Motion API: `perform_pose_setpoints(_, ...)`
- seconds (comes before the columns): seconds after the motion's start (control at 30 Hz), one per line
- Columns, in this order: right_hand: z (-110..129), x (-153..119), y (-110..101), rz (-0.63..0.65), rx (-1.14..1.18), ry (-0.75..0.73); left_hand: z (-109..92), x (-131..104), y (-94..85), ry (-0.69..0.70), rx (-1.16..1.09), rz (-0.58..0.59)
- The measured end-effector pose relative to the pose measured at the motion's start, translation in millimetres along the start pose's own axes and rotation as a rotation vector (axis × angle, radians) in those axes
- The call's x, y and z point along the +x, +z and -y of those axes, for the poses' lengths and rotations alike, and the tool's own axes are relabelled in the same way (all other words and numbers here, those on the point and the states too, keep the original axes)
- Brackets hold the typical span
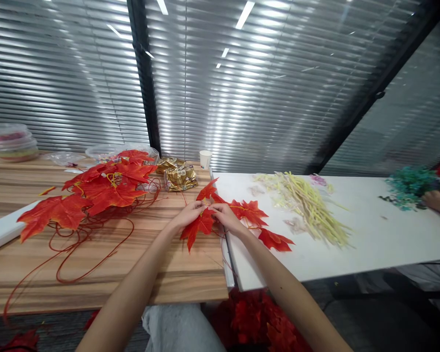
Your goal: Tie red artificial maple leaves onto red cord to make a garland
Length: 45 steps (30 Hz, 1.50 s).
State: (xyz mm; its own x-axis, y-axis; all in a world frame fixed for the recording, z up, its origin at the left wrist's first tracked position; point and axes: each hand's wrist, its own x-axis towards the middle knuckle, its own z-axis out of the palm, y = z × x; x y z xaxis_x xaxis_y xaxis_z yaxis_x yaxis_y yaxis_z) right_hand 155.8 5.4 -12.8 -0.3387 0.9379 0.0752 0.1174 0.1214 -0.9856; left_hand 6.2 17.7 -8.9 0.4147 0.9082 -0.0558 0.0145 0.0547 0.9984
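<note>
My left hand (190, 213) and my right hand (224, 216) meet over a red maple leaf (202, 226) near the seam between the wooden and white tables. Both hands have their fingers pinched at the stem end of this leaf; the small part between the fingertips is too small to make out. More red leaves (251, 212) trail off to the right onto the white table, with thin red cord beside them. On the left lies a pile of red leaves (113, 186) on top of tangled red cord (77, 244).
Gold packets (181, 178), a paper cup (205, 159) and clear tubs (11, 143) stand along the back. Yellow stems (315, 210) lie on the white table (363, 244). At far right, another person's hand (438, 201) is beside teal flowers (410, 187). Red leaves (256, 318) sit below the tables.
</note>
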Motion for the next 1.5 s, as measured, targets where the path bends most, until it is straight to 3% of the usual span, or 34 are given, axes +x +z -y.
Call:
perform_pose_setpoints(0.5, -6.6, 3.6, -1.4, 0.012, -0.009, -0.016, -1.3, 0.7, -0.6, 0.000, 0.021, 0.039)
perform_pose_setpoints(1.1, -7.9, 3.8, -3.3, 0.007, -0.147, -0.091, -0.8, 2.0, 0.4, 0.019, 0.141, -0.030)
perform_pose_setpoints(1.5, -4.5, 1.7, -2.4, 0.020, -0.148, -0.088, 2.3, 5.6, -1.7, 0.027, 0.178, 0.018)
